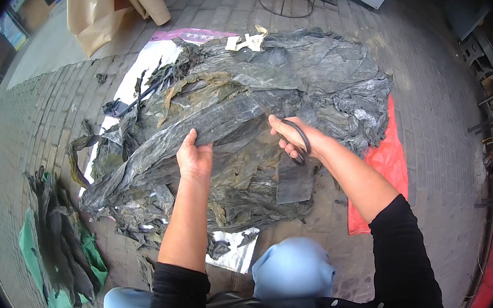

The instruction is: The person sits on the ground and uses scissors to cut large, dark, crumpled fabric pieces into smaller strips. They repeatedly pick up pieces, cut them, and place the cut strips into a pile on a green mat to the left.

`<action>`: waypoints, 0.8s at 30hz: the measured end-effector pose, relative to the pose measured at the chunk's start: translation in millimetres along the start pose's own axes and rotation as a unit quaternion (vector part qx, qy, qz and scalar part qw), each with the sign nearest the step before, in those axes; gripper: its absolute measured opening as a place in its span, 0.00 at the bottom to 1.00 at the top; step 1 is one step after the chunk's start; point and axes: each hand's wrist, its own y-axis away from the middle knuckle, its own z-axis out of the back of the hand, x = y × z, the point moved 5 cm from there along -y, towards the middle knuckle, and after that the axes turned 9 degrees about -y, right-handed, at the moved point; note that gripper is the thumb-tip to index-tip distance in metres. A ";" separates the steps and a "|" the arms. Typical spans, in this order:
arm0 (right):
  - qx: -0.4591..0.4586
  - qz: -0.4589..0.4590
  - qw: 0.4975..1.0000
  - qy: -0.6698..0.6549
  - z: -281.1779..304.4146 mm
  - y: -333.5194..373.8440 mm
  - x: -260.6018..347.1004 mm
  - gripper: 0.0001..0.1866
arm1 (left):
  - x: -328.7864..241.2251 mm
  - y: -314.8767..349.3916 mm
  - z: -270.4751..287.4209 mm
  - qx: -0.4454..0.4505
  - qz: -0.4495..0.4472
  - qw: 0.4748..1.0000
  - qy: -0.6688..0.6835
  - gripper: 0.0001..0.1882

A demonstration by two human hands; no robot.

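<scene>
Sheets (334, 69): dark, wrinkled, heaped over white sheeting (152, 61) and red sheeting (380, 193) on brick paving (443, 148).
Left hand (195, 154): at near edge of long grey sheet (159, 146); fingers gripping or just touching, cannot tell.
Right hand (289, 137): fingers curled round dark-handled scissors (305, 140).
Green bag (28, 242): left of sheets, under dark strips (60, 238).
</scene>
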 end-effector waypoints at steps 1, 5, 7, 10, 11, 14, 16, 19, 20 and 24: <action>0.005 -0.019 1.000 -0.019 1.1 -1.4 3.0 0.44 | 2.7 1.7 0.3 0.003 0.012 1.000 0.009 0.16; 0.031 -0.097 0.995 0.004 -4.3 -12.8 9.3 0.53 | 7.8 7.4 0.0 -0.001 0.023 0.999 0.040 0.17; 0.019 -0.081 0.996 0.025 -6.4 -16.6 12.1 0.53 | 7.7 9.3 -1.0 -0.004 0.021 0.998 0.052 0.17; -0.017 -0.052 0.998 -0.001 -8.2 -15.6 8.8 0.44 | 5.3 11.6 -1.3 -0.014 0.026 0.998 0.054 0.17; 0.000 -0.013 1.000 0.007 -10.4 -14.1 9.8 0.41 | 4.4 12.7 -0.6 -0.022 0.032 0.998 0.049 0.17; -0.011 0.037 0.999 0.033 -9.1 -8.9 5.3 0.27 | -3.3 15.7 -1.9 -0.021 0.026 0.999 0.032 0.17; -0.001 0.032 0.999 0.032 -6.8 -8.1 0.7 0.27 | -7.5 18.2 -3.3 -0.022 0.041 0.999 0.023 0.17; 0.078 -0.031 0.994 -0.065 -6.2 -10.0 -8.7 0.37 | -16.4 22.4 -5.0 -0.029 0.030 0.999 0.021 0.17; 0.149 -0.029 0.984 -0.092 -9.6 -8.8 -8.1 0.40 | -17.8 24.5 -6.9 -0.021 0.034 0.999 0.027 0.17; 0.235 -0.039 0.962 -0.134 -4.2 -7.1 -7.7 0.48 | -24.9 31.1 -12.4 -0.013 0.017 1.000 0.013 0.18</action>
